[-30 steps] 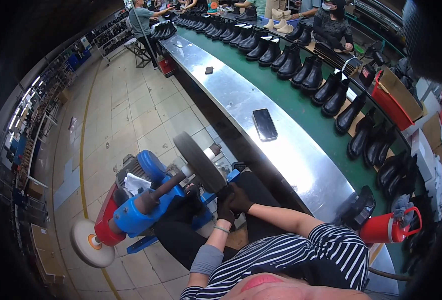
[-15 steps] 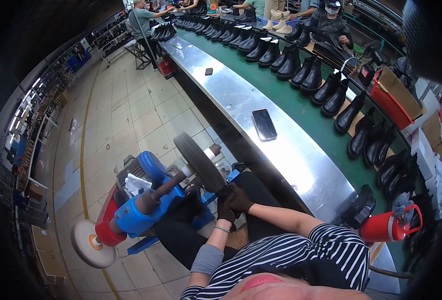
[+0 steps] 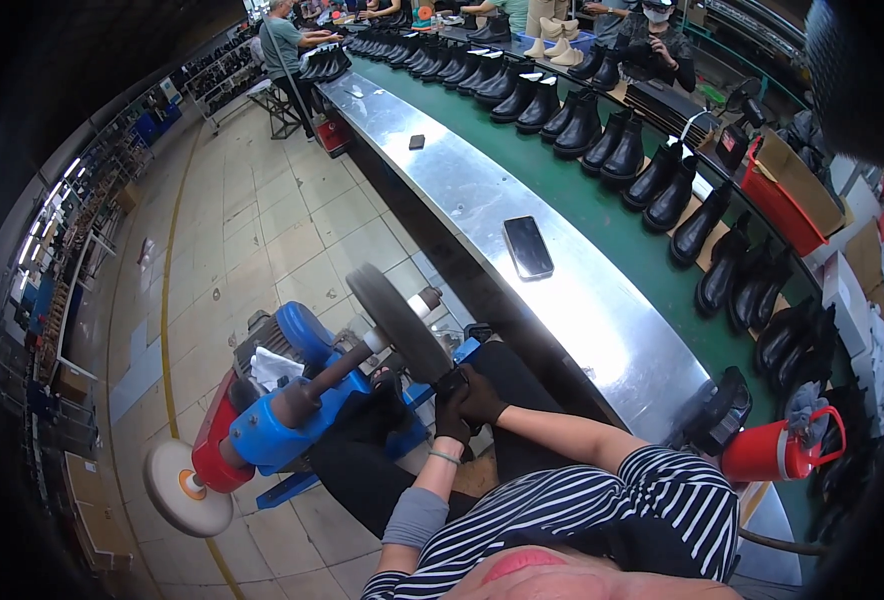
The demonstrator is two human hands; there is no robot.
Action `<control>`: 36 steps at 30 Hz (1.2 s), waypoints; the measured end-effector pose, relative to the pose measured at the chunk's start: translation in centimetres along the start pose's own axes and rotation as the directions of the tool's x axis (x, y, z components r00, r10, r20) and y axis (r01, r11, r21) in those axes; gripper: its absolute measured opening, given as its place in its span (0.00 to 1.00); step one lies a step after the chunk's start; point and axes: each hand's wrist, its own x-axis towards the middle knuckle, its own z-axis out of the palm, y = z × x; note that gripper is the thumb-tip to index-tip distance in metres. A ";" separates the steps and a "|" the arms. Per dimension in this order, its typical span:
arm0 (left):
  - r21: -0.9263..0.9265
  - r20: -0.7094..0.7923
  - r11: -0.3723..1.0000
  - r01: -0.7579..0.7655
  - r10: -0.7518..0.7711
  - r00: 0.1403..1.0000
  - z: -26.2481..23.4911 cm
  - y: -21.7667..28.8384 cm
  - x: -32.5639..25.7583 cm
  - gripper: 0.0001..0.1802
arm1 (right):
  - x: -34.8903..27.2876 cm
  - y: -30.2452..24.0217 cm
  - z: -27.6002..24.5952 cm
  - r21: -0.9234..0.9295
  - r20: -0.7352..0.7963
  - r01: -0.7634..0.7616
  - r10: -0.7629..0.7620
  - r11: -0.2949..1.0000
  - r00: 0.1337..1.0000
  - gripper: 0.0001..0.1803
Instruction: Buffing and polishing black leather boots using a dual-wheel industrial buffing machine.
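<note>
Both my hands wear dark brown gloves and are close together just under the dark buffing wheel (image 3: 392,325). My left hand (image 3: 452,415) is closed round a black boot (image 3: 449,383), of which only a small shiny part shows against the wheel's lower edge. From the right, my right hand (image 3: 482,397) grips the same boot. Most of it is hidden by my gloves. The wheel sits on a shaft of the blue and red polishing machine (image 3: 267,435), and a pale wheel (image 3: 187,488) is on its other end.
A metal-topped bench (image 3: 602,310) runs along my right, with a phone (image 3: 529,248) on it. Beyond it, black boots (image 3: 577,125) line a green conveyor (image 3: 602,205). A red jug (image 3: 762,452) stands near my right elbow. Co-workers (image 3: 652,45) are across the line and at the far end.
My hands and the boot stay almost where they were at the wheel. Across the line, a co-worker's hand has risen, and the far-left person's outstretched arm has drawn in.
</note>
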 end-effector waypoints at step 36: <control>0.347 0.242 0.938 0.011 -0.101 0.965 0.1 1.5 -0.7 0.23 | 0.1 -1.7 -3.6 0.094 -0.159 -0.006 0.021 0.996 0.987 0.33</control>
